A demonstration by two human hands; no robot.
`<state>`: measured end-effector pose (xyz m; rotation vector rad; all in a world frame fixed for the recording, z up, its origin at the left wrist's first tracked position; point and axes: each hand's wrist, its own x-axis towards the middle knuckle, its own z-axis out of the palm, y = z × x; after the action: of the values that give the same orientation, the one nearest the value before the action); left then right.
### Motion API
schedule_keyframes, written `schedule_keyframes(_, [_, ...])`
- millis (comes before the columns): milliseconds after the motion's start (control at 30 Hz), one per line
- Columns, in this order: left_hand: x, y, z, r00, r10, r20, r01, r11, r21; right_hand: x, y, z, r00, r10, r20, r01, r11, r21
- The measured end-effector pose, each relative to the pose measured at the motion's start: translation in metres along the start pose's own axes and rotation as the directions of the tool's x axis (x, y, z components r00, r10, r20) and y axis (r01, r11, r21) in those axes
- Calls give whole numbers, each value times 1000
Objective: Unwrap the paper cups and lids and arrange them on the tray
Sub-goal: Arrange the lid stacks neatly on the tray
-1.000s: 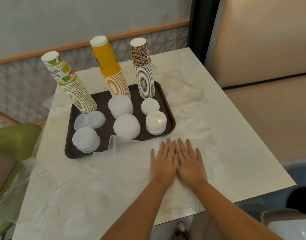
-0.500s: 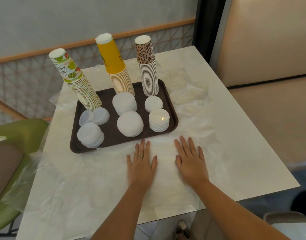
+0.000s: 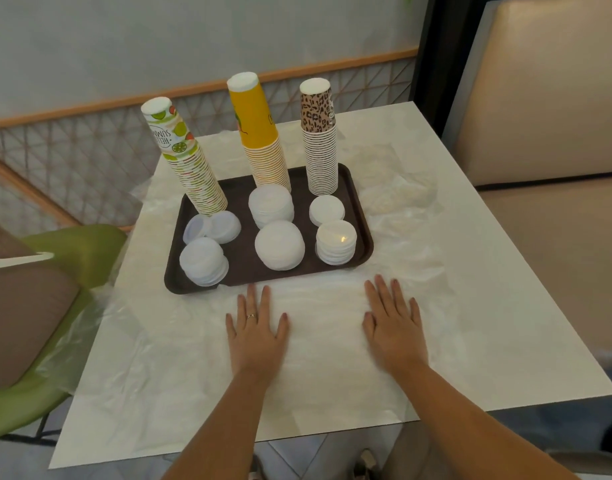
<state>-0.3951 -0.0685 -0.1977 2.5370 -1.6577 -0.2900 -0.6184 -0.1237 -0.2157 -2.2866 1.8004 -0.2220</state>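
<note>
A dark brown tray point(image 3: 242, 243) sits on the white table. Three upside-down cup stacks stand along its back: a lime-print stack point(image 3: 186, 161) leaning left, a yellow stack point(image 3: 259, 133) and a leopard-print stack point(image 3: 319, 140). In front of them lie piles of lids: translucent ones point(image 3: 204, 261) at the left, white ones point(image 3: 279, 244) in the middle, smaller white ones point(image 3: 336, 242) at the right. My left hand point(image 3: 256, 329) and my right hand point(image 3: 392, 322) lie flat, fingers straight, on clear plastic wrap point(image 3: 325, 306) just in front of the tray, well apart from each other.
Crumpled clear plastic point(image 3: 398, 199) lies to the right of the tray and spreads over the table front. A green chair point(image 3: 65, 258) stands at the left, a beige padded bench point(image 3: 553, 202) at the right. A lattice wall panel runs behind the table.
My hands were side by side and touching a second ago; they have slid apart across the plastic, the left one further left. The tray and stacks have not moved.
</note>
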Motion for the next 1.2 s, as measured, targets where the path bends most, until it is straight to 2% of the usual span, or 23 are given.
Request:
schedule_keyframes(333, [1, -32, -8, 999, 29, -20, -29, 1000, 5, 1, -1, -4, 999, 2, 51, 0, 1000, -22])
schedule_keyframes(367, [3, -31, -11, 998, 30, -59, -31, 999, -17, 1, -1, -5, 997, 6, 78, -3, 999, -42])
schedule_keyframes(433, [7, -26, -20, 973, 29, -228, -51, 994, -93, 4, -4, -11, 996, 43, 83, -38, 997, -65])
schedule_keyframes(533, [26, -12, -41, 897, 28, -441, -157, 953, -258, 8, -15, -20, 995, 70, -67, -70, 998, 3])
schedule_keyframes(633, [55, 6, -80, 853, -29, -521, -243, 861, -446, 22, -38, -39, 943, 145, -300, -107, 984, 142])
schedule_keyframes(733, [88, 16, -116, 867, -124, -482, -227, 765, -603, 46, -67, -70, 888, 164, -429, -37, 956, 290])
schedule_keyframes(833, [120, 19, -143, 893, -140, -428, -238, 659, -713, 81, -96, -96, 883, 134, -450, 115, 868, 483])
schedule_keyframes(933, [158, 15, -160, 931, -76, -357, -250, 579, -776, 123, -130, -113, 919, 110, -380, 151, 790, 595])
schedule_keyframes(1067, [202, 19, -175, 968, 45, -248, -231, 556, -799, 180, -171, -115, 977, 43, -208, 95, 786, 610])
schedule_keyframes(1200, [240, 30, -185, 972, 139, -189, -234, 521, -821, 232, -193, -101, 996, 38, -81, 22, 772, 635])
